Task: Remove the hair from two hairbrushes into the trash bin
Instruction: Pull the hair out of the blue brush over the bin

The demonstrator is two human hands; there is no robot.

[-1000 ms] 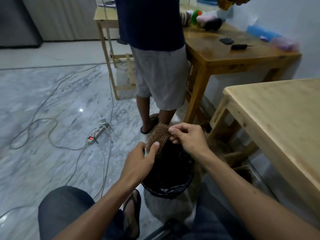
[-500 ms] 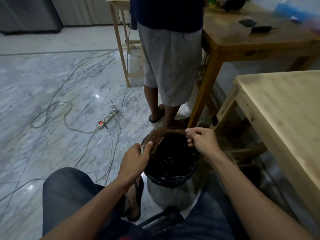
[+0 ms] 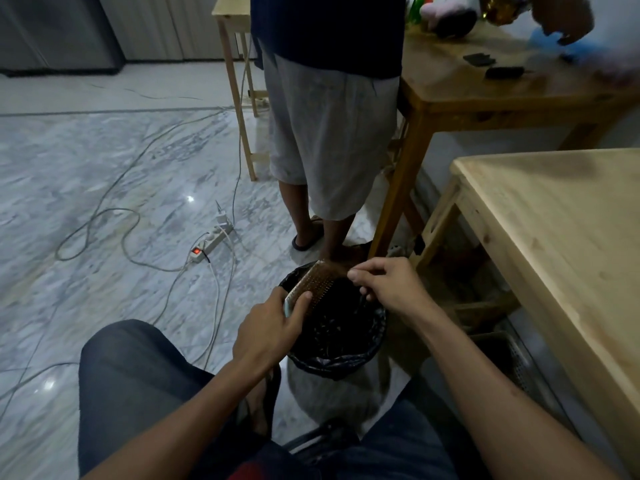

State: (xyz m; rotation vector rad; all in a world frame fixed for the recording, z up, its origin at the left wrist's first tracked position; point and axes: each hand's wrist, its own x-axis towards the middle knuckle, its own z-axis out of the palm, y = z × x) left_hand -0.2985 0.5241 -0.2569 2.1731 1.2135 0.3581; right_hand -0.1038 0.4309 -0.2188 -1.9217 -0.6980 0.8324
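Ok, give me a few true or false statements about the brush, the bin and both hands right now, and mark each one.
1. The left hand holds the hairbrush over the trash bin. True.
2. The right hand rests flat on the light wooden table. False: it pinches at the brush's top edge.
3. The bin has a white liner. False: the liner is black.
4. A power strip lies on the floor. True.

The room is dim and bluish. Small bright glints sit on the polished marble floor [image 3: 104, 174], perhaps from overhead lamps. The trash bin [image 3: 336, 362] interior is nearly black. Wide-angle bending warps the edges, and the upper right corner is blurred.
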